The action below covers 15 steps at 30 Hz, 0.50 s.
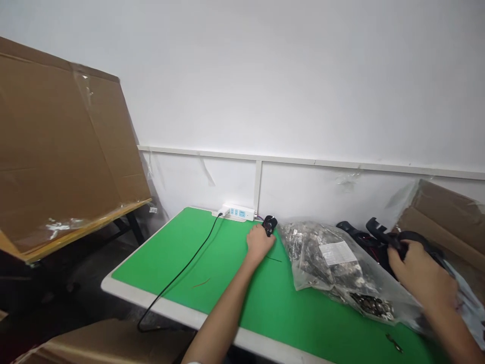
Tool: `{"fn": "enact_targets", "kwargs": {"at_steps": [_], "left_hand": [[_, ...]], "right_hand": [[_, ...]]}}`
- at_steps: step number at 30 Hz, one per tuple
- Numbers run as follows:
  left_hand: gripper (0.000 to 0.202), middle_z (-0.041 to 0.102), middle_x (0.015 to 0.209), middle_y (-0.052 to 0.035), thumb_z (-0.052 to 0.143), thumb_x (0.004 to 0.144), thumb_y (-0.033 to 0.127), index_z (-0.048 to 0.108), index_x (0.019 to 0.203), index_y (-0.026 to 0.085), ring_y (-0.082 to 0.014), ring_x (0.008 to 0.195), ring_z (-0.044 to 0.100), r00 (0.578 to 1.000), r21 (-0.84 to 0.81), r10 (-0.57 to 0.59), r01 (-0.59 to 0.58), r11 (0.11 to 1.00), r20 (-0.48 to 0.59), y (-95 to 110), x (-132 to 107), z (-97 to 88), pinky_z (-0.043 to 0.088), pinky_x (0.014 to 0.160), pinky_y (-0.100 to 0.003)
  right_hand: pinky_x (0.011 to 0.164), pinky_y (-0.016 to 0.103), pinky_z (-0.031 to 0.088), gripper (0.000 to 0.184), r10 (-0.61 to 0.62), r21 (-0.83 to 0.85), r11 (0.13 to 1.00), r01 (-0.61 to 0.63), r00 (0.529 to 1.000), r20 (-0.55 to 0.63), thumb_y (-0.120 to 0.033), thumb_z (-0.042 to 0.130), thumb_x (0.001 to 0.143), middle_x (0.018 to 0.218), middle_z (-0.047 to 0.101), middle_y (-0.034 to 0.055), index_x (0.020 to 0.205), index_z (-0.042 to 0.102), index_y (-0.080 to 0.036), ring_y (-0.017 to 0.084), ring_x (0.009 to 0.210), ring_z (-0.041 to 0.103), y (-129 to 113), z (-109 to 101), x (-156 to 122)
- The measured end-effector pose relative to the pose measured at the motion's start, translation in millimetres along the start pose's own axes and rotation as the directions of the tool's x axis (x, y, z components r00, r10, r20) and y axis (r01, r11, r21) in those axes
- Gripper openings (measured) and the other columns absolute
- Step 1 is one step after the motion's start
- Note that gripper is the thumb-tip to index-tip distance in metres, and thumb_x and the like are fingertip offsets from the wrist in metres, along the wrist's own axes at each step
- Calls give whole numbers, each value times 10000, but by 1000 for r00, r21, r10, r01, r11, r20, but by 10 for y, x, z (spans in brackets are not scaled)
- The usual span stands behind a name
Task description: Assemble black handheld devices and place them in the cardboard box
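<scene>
Two items not yet released: left grip [260, 240] closed on glossy black rounded part [270, 223], right grip [424, 275] around curved black piece [379, 231]

"Is it bright?"
"Evenly, across the white wall [265, 76]; the floor [109, 306] at left sinks into shadow."
"Any glare?"
"White glints on the cardboard panel [49, 151] and plastic bag [326, 270]."
"Sharp?"
"Soft; the right hand [426, 275] is slightly blurred."

The left hand [260, 242] holds a shiny black part [269, 224]; the right hand [425, 279] holds a black plastic piece [382, 234].
</scene>
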<state>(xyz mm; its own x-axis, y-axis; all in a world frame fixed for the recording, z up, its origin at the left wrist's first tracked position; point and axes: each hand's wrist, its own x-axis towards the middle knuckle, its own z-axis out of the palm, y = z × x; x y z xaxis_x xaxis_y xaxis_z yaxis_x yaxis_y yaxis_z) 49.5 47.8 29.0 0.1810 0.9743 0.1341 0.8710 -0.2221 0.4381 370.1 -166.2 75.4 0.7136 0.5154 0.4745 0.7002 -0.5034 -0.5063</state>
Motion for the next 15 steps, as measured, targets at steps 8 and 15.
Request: {"fn": "enact_targets", "kwargs": {"at_steps": [8, 15], "left_hand": [[631, 660, 1319, -206, 656, 940, 532, 541, 1429, 150, -339, 1202, 679, 999, -2, 44, -44, 999, -29, -106, 80, 71, 522, 941, -394], [530, 677, 1322, -189, 658, 929, 432, 601, 1384, 166, -345, 1235, 641, 996, -8, 59, -60, 998, -74, -101, 125, 79, 498, 989, -432]], "right_hand": [[732, 522, 456, 544, -255, -130, 962, 240, 960, -116, -603, 312, 963, 939, 653, 189, 990, 691, -214, 419, 900, 645, -177, 190, -340], [752, 563, 562, 374, 331, 553, 816, -170, 921, -205, -641, 585, 822, 804, 656, 118, 815, 619, -268, 374, 816, 679, 85, 224, -462]]}}
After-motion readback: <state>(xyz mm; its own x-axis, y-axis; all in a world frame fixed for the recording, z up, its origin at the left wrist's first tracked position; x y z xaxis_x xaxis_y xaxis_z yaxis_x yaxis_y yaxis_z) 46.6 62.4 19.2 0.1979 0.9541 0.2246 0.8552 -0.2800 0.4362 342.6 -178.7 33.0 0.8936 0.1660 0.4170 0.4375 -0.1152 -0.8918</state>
